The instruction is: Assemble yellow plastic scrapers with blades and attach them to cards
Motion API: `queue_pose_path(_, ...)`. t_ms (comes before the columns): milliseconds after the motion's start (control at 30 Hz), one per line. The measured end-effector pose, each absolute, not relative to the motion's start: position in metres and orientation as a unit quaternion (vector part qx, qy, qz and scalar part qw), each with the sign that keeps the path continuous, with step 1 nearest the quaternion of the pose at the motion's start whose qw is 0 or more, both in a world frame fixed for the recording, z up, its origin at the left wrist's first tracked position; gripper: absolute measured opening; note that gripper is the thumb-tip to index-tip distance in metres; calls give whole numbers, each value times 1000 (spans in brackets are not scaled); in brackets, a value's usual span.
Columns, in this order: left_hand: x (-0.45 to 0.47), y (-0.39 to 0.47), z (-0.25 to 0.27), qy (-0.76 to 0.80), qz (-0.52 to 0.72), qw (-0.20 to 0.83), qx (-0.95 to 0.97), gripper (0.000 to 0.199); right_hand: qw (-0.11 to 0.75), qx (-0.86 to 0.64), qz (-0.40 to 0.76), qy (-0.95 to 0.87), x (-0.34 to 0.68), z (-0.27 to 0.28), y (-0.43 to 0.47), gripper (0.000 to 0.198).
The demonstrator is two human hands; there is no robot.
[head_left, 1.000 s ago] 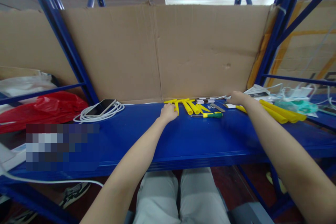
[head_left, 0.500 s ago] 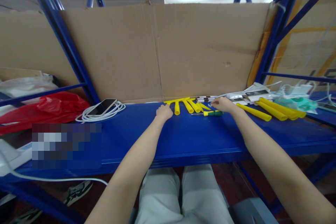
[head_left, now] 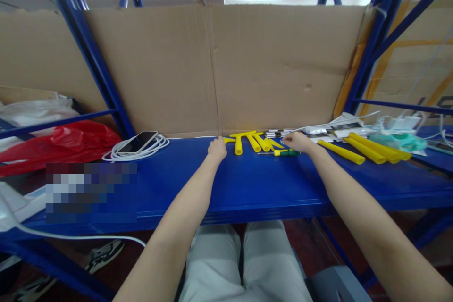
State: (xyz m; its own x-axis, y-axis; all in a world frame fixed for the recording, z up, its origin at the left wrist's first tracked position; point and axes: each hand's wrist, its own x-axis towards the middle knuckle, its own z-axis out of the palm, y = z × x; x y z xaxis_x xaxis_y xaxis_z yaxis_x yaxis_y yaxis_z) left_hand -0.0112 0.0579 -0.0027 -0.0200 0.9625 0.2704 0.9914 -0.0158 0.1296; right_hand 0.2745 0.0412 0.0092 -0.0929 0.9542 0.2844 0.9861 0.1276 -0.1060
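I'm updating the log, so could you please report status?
Left grip at yellow pieces, left end. Right grip near screwdriver. Possibly in the way: screwdriver, in front of their right end.

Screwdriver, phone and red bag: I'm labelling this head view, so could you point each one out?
Screwdriver [head_left: 277,153]: head view, on the yellow front part of its handle.
Phone [head_left: 138,142]: head view, on its dark screen.
Red bag [head_left: 71,144]: head view, on its crumpled side.

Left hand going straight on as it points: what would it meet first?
Probably the cardboard panel ahead of the left hand; depth is unclear, and the nearest yellow piece may be brushed first.
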Motion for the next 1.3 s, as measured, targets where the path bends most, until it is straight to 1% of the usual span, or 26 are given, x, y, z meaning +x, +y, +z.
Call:
queue_pose_path(233,-8,51,7,-751,-108,36,-651,43,147,-655,-58,-739,273,11,38,25)
queue_pose_path(533,-17,56,-2,-679,-67,59,-728,43,140,-664,-59,-732,273,11,38,25)
queue_pose_path(733,-23,57,1,-705,-113,66,-697,41,152,-660,-55,-733,275,11,39,25)
queue_pose_path(867,-17,54,6,-693,-149,80,-701,44,152,-661,-52,-733,274,12,38,26)
queue_pose_path(967,-11,52,9,-672,-170,71,-717,45,152,-665,-58,-729,275,12,38,26)
queue_pose_path(1200,2,50,8,-528,-192,29,-827,38,170,-732,-67,-656,295,6,47,23)
queue_pose_path(1300,9,46,8,-495,-186,26,-848,34,169,-751,-56,-636,303,3,49,23)
